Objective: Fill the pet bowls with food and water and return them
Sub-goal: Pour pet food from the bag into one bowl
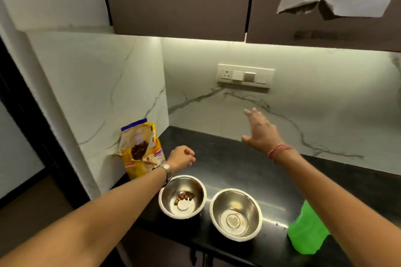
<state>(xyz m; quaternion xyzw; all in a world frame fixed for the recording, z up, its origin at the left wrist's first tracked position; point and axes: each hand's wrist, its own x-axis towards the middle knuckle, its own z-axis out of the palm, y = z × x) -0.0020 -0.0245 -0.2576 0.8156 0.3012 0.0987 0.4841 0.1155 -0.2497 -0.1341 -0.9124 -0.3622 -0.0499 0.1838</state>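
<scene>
On the black counter (pixel 227 158), the empty steel bowl (pixel 236 214) sits nearest, a green bottle (pixel 306 232) to its right. Just left stands the kibble bowl (pixel 182 197). Above that bowl's far rim, the left hand (pixel 181 157) is loosely curled; any contents are hidden. Left of the bowls leans the open food bag (pixel 141 147). Farther back, the right hand (pixel 259 130) hovers spread, empty.

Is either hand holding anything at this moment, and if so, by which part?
Right hand: nothing, fingers spread open in the air. Left hand: closed loosely above the left bowl; whether it encloses kibble cannot be told.
</scene>
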